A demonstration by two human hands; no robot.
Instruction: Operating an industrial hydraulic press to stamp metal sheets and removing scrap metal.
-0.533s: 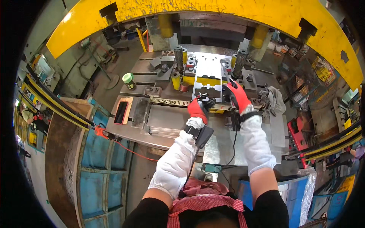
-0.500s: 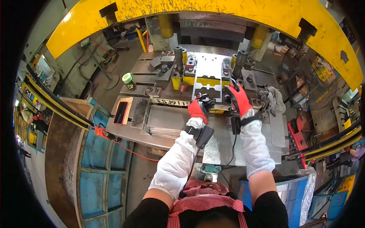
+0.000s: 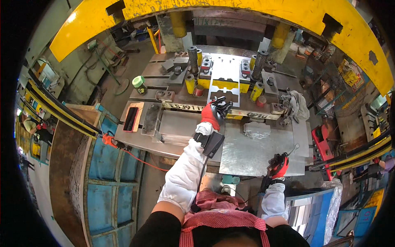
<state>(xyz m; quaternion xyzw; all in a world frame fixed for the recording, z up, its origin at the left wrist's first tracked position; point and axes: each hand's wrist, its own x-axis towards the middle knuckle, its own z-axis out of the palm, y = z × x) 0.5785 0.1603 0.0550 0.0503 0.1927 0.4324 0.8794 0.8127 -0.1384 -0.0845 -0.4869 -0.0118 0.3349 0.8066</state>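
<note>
My left hand, in a red and black glove, is closed at the near edge of a bright metal strip. The strip has shaped cut-outs and lies in the die, running away from me. Low on the right, my right hand is closed on a thin metal tool whose rounded end points up and away. It hovers over the near right edge of the metal table. The glove hides the tool's other end.
Stacked flat sheets lie left of my left hand; a small pile of cut pieces is to its right. Guide posts flank the die. A grey rag lies at right, and a green-lidded jar stands at left.
My right hand has drawn back from the die toward me, down and right, with the tool. My left hand has shifted slightly left and away, and the strip sits slightly farther in.
</note>
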